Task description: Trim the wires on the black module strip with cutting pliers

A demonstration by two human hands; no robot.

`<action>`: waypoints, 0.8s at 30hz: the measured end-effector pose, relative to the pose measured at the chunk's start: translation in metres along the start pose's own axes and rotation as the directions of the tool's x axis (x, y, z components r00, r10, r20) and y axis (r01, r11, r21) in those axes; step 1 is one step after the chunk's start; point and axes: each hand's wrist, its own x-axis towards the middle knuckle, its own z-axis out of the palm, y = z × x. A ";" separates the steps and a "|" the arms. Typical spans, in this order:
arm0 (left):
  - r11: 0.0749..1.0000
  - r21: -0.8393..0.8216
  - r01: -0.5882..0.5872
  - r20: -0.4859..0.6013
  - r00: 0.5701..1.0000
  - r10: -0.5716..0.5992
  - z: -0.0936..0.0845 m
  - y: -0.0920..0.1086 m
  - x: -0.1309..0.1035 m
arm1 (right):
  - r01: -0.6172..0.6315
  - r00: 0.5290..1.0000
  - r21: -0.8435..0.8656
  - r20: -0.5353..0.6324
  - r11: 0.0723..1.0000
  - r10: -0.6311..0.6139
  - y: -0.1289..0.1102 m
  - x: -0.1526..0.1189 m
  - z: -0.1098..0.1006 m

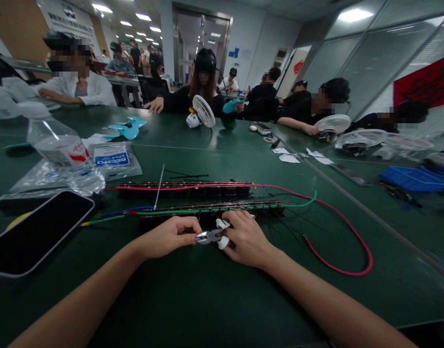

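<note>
My right hand point(245, 237) is closed round the white handles of a pair of diagonal cutters point(209, 236), whose metal jaws point left. At the jaw tips, the thumb and forefinger of my left hand point(169, 236) are pinched together; what lies between them is too small to make out. Just beyond both hands lies a long black strip point(193, 210) with a green wire point(178, 213) along it. A white cable tie point(159, 186) sticks up from its left part. Behind it, a second black strip point(185, 189) carries a red wire point(225, 184).
A phone point(40, 232) and a water bottle point(64, 150) stand to the left, beside plastic bags point(116, 159). The red wire's loop point(367, 261) spreads to the right. Across the table are people, a small white fan point(203, 112) and a blue tray point(414, 179).
</note>
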 end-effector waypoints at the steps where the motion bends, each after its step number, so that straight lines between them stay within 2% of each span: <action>1: 1.000 -0.002 0.001 -0.002 1.000 -0.001 0.000 0.001 0.000 | 0.006 1.000 0.001 0.001 1.000 -0.006 0.000 0.000 0.000; 24: 1.000 0.000 -0.017 0.023 1.000 0.017 -0.003 -0.005 0.001 | 0.035 0.999 -0.036 -0.003 0.999 -0.035 0.003 -0.001 0.002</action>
